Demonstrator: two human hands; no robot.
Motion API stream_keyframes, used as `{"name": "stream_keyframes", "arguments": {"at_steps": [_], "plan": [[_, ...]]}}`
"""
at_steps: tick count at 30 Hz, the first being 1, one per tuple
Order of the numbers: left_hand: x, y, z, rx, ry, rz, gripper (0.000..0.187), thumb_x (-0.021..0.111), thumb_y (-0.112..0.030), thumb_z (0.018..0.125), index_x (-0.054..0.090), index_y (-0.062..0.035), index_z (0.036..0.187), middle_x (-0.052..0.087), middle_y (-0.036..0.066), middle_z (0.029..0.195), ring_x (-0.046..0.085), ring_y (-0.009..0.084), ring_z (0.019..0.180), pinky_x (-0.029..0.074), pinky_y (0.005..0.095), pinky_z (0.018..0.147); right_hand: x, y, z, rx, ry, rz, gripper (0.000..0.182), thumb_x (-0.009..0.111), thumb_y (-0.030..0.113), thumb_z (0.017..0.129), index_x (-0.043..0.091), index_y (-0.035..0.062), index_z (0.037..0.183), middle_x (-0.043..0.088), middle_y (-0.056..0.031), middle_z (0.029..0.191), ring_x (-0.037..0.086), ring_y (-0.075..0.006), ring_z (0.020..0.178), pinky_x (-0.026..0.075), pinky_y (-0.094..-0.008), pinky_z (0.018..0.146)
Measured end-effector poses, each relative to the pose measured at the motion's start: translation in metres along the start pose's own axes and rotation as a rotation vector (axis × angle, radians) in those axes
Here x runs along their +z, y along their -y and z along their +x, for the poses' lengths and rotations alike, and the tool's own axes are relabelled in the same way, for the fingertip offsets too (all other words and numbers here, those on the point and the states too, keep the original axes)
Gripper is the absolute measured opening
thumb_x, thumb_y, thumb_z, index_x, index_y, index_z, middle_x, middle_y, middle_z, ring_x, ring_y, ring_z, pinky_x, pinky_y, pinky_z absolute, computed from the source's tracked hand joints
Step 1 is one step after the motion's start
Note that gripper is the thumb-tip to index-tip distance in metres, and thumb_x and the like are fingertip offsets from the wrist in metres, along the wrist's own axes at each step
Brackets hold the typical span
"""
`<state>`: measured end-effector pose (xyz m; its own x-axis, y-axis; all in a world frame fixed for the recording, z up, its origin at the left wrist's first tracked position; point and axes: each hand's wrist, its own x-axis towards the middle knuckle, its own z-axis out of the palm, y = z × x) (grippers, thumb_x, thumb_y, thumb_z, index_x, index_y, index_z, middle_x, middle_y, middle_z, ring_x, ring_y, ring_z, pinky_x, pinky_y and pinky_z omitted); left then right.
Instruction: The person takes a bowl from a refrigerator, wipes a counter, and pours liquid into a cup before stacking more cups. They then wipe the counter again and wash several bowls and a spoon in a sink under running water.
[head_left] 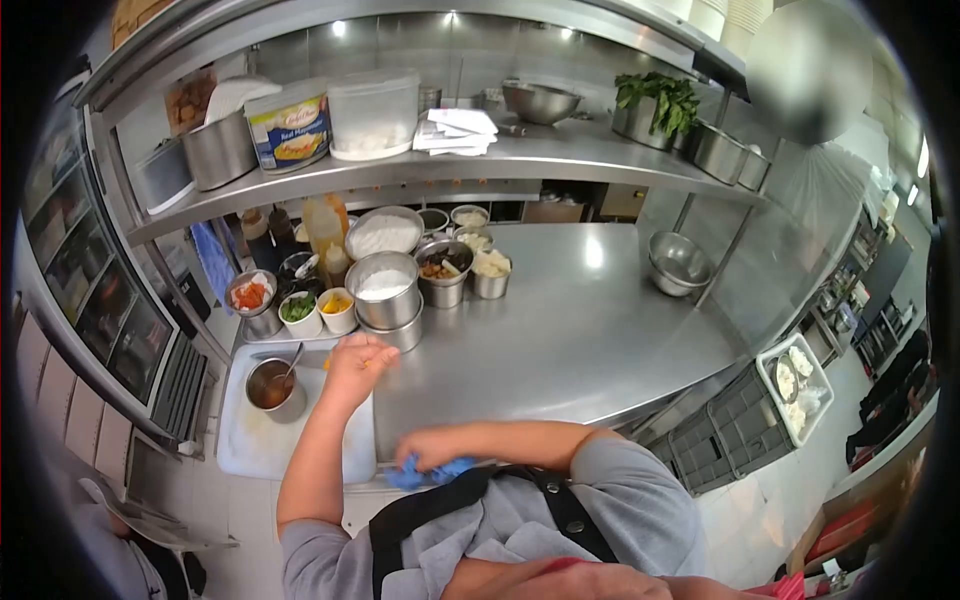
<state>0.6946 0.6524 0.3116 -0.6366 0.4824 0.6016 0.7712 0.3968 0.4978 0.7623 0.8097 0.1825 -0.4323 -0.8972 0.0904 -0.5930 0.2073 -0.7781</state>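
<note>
My left hand (356, 366) is curled into a fist at the far edge of a white cutting board (250, 450), just in front of a tall steel pot of white powder (382, 288). A small yellow bit shows at its left side; I cannot tell whether the hand holds it. A small steel pot of brown sauce (272, 386) with a spoon in it stands on the board to the left of that hand. My right hand (432, 448) reaches across my body and grips a blue cloth (428, 471) at the near edge of the steel counter (580, 340).
Small tubs of tomato (250, 296), greens (297, 307) and yellow pieces (337, 303) stand behind the board, with more steel pots beyond. A steel bowl (678, 262) sits at the far right. The shelf above holds a mayonnaise tub (290, 125) and herbs (655, 100). Grey crates (740, 420) stand right.
</note>
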Motion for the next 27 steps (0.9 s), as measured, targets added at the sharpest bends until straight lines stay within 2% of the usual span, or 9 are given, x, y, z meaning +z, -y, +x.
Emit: {"name": "stream_keyframes", "arguments": {"at_steps": [4, 7, 8, 11, 14, 20, 22, 24, 27], "plan": [[-0.016, -0.099, 0.046, -0.050, -0.147, -0.216, 0.018, 0.066, -0.005, 0.077, 0.065, -0.0062, 0.095, 0.060, 0.008, 0.092, 0.055, 0.0250, 0.089, 0.045, 0.0322, 0.080, -0.016, 0.025, -0.007, -0.031, -0.166, 0.065, 0.035, 0.066, 0.009, 0.067, 0.064, 0.0098, 0.102, 0.056, -0.0130, 0.110, 0.055, -0.0289, 0.103, 0.044, -0.0377, 0.090], [-0.012, -0.144, 0.106, 0.233, -0.236, 0.009, 0.020, 0.065, -0.001, 0.076, 0.065, -0.0048, 0.095, 0.059, 0.008, 0.094, 0.056, 0.0230, 0.092, 0.044, 0.0322, 0.082, -0.043, 0.020, -0.031, -0.001, -0.248, -0.584, 0.045, 0.070, 0.015, 0.068, 0.060, 0.0141, 0.113, 0.052, -0.0128, 0.120, 0.051, -0.0299, 0.110, 0.042, -0.0406, 0.094], [-0.009, -0.157, 0.124, 0.278, -0.264, 0.054, 0.019, 0.064, 0.000, 0.076, 0.065, -0.0048, 0.094, 0.059, 0.008, 0.094, 0.056, 0.0232, 0.093, 0.043, 0.0325, 0.082, -0.050, 0.029, -0.047, 0.214, -0.061, -0.705, 0.052, 0.070, 0.020, 0.072, 0.055, 0.0175, 0.122, 0.046, -0.0132, 0.130, 0.046, -0.0307, 0.118, 0.040, -0.0432, 0.097], [0.002, -0.203, 0.178, 0.402, -0.327, 0.186, 0.016, 0.062, 0.000, 0.077, 0.065, -0.0055, 0.092, 0.060, 0.008, 0.093, 0.055, 0.0247, 0.094, 0.043, 0.0341, 0.083, -0.087, 0.019, -0.091, 0.209, -0.066, -0.568, 0.047, 0.066, 0.020, 0.078, 0.054, 0.0149, 0.123, 0.046, -0.0138, 0.133, 0.045, -0.0316, 0.120, 0.040, -0.0418, 0.097], [0.011, -0.238, 0.230, 0.549, -0.408, 0.353, 0.017, 0.063, -0.003, 0.077, 0.064, -0.0056, 0.094, 0.060, 0.009, 0.095, 0.055, 0.0256, 0.094, 0.043, 0.0352, 0.084, -0.165, 0.037, -0.153, -0.010, -0.276, -0.316, 0.039, 0.062, 0.019, 0.081, 0.058, 0.0117, 0.119, 0.055, -0.0145, 0.123, 0.053, -0.0320, 0.111, 0.042, -0.0399, 0.095], [0.021, -0.334, 0.355, 0.727, -0.576, 0.283, 0.031, 0.062, -0.012, 0.083, 0.057, -0.0051, 0.113, 0.059, 0.011, 0.106, 0.056, 0.0239, 0.102, 0.046, 0.0342, 0.089, -0.307, 0.185, -0.291, -0.154, -0.688, -0.660, 0.017, 0.060, 0.012, 0.082, 0.066, 0.0050, 0.096, 0.065, -0.0125, 0.094, 0.062, -0.0295, 0.088, 0.050, -0.0367, 0.077], [0.024, -0.359, 0.406, 0.655, -0.552, 0.146, 0.045, 0.063, -0.016, 0.083, 0.045, -0.0029, 0.122, 0.055, 0.012, 0.112, 0.056, 0.0225, 0.104, 0.046, 0.0344, 0.091, -0.322, 0.219, -0.326, -0.075, -0.727, -0.644, 0.018, 0.059, 0.011, 0.083, 0.066, 0.0055, 0.099, 0.065, -0.0122, 0.092, 0.063, -0.0278, 0.087, 0.050, -0.0347, 0.076], [0.022, -0.389, 0.456, 0.460, -0.434, 0.037, 0.080, 0.070, -0.026, 0.076, 0.024, 0.0029, 0.135, 0.039, 0.026, 0.133, 0.049, 0.0304, 0.119, 0.040, 0.0389, 0.099, -0.325, 0.240, -0.352, -0.052, -0.769, -0.765, 0.017, 0.060, 0.011, 0.082, 0.066, 0.0063, 0.097, 0.065, -0.0112, 0.088, 0.063, -0.0280, 0.083, 0.050, -0.0360, 0.073], [0.036, -0.398, 0.531, 0.510, -0.653, 0.101, 0.094, 0.077, -0.031, 0.067, 0.023, 0.0053, 0.134, 0.055, 0.024, 0.114, 0.055, 0.0342, 0.109, 0.042, 0.0376, 0.097, -0.316, 0.253, -0.386, -0.015, -0.764, -1.067, 0.017, 0.063, 0.011, 0.079, 0.065, 0.0086, 0.096, 0.065, -0.0077, 0.081, 0.063, -0.0257, 0.076, 0.050, -0.0351, 0.066]]}}
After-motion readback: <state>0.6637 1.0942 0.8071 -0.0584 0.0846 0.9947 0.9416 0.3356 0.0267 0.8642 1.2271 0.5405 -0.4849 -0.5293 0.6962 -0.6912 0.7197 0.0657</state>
